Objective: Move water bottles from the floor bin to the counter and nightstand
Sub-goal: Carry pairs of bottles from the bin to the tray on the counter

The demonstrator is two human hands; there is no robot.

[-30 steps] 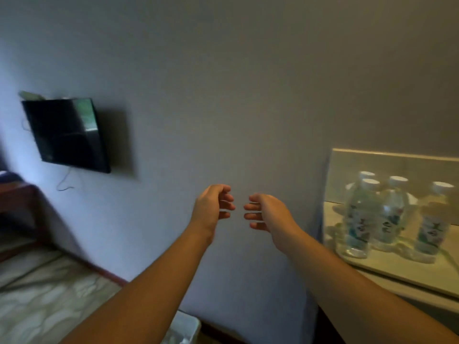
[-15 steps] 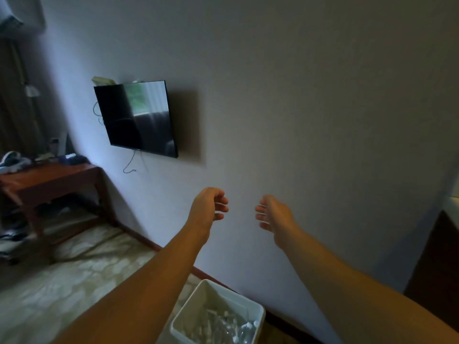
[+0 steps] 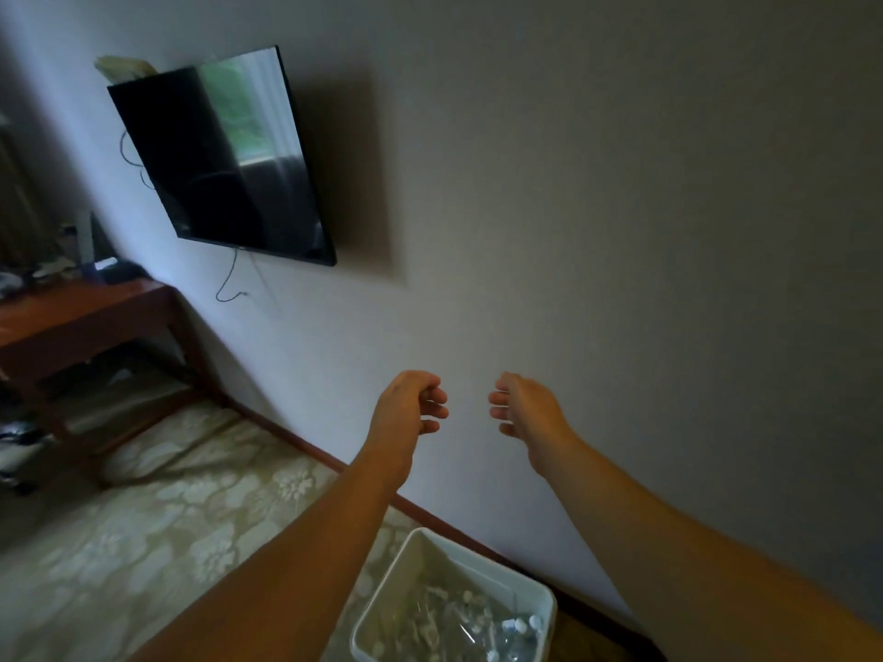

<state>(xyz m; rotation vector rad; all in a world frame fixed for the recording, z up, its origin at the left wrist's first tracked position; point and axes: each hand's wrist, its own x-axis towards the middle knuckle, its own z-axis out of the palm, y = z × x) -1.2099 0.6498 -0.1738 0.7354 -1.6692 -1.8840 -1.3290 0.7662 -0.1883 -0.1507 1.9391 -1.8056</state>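
Both hands empty, left hand (image 3: 406, 408) and right hand (image 3: 528, 413) loosely curled, hovering well above the floor bin (image 3: 540, 597) of water bottles (image 3: 506, 633).

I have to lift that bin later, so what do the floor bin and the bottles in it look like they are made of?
The floor bin looks like white or pale plastic with a smooth, matt finish: thin, evenly moulded walls and rounded corners. The bottles look like clear plastic with a glossy surface and white caps, though blur leaves that uncertain.
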